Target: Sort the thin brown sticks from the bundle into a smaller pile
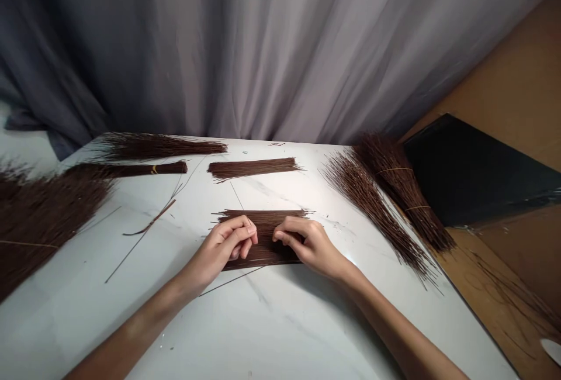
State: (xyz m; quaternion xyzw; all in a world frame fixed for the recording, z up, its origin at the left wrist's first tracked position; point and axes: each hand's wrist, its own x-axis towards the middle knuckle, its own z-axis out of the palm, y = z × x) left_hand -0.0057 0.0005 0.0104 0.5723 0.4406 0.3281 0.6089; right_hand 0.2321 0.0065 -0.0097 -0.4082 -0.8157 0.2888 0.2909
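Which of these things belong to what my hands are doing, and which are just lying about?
Seemingly in use:
Centre sticks, beneath your left hand and right hand
Thin stick, perhaps in the left hand's fingers

Apparently just lying about:
Rear short bundle
Left pile
Right tied bundle
Bent strip
Black panel

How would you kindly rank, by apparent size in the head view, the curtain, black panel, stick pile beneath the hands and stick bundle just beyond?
Curtain
Black panel
Stick pile, partly hidden
Stick bundle
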